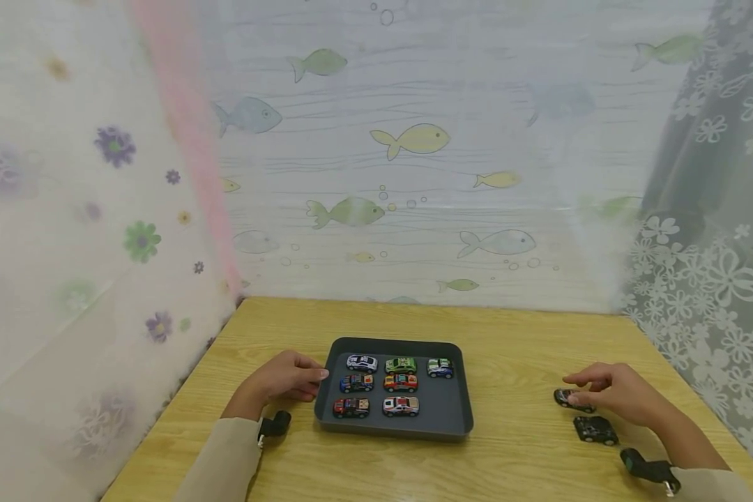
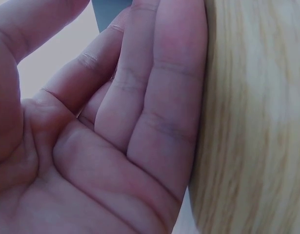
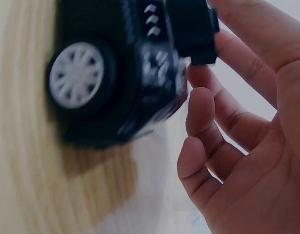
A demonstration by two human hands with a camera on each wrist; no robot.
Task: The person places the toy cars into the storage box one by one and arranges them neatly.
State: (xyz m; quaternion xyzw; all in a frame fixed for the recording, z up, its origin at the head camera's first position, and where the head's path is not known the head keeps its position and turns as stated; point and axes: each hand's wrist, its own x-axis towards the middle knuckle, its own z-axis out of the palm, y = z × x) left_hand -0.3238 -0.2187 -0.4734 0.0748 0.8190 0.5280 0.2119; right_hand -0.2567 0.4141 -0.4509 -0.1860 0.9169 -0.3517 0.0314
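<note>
A dark grey tray (image 1: 408,427) holds several small toy cars, among them a green car (image 1: 401,365) and a red-and-yellow car (image 1: 401,383). My left hand (image 1: 282,380) is at the tray's left side, thumb and forefinger meeting its rim. In the left wrist view, its other fingers (image 2: 169,92) lie fairly straight along the wooden table. To the right, my right hand (image 1: 621,394) is over a dark toy car (image 1: 563,398), thumb against it and forefinger lifted apart. A black toy car (image 1: 595,430) stands nearer me, its white-spoked wheel (image 3: 77,74) large and blurred in the right wrist view.
The wood-grain table (image 1: 508,348) runs back to a fish-print sheet (image 1: 408,209). A flower-print sheet (image 1: 132,300) hangs at the left, and a white-flowered curtain (image 1: 715,279) at the right. Each wrist carries a black strapped device.
</note>
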